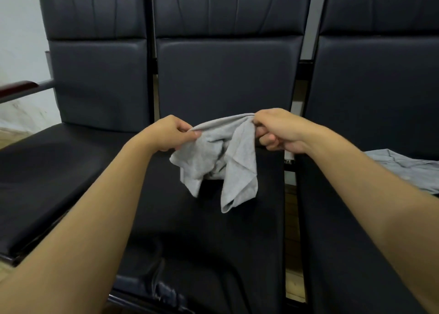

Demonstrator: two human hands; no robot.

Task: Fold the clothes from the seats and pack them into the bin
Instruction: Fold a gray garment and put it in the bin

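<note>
Grey garment [221, 157]: small, soft, light grey knit; held up in the air over the middle seat [213, 230], not resting on it; exact kind of clothing hard to tell while crumpled.
Top edge: stretched between both hands, probably to find a straight line from which to fold.
Hanging part: bunched and twisted below the held edge, two loose flaps dangling, lowest tip near the seat cushion but apart from it; held high likely so gravity pulls the creases out.
Left hand [174, 132]: fingers and thumb pinching the left end of the top edge, curled tight on the cloth.
Right hand [278, 132]: upper fingers pinching the right end of the same edge; lower fingers curled into the palm, apparently holding nothing more.
Hands' spacing: close together, so cloth sags between them; seemingly needs a wider spread or a shake before a neat fold.
Second grey garment [403, 169]: lying spread and rumpled on the right seat [356, 218], partly hidden by the right forearm; presumably waiting its turn.
Left seat [47, 171]: dark padded cushion, wooden armrest [19, 87] beyond it.
Bin: not in view; whereabouts cannot be told.
Step in hand, as a judgement: opening out and straightening the piece, folding proper not yet begun.
Risk: twisted flaps may fold in unevenly if laid down as they hang.
</note>
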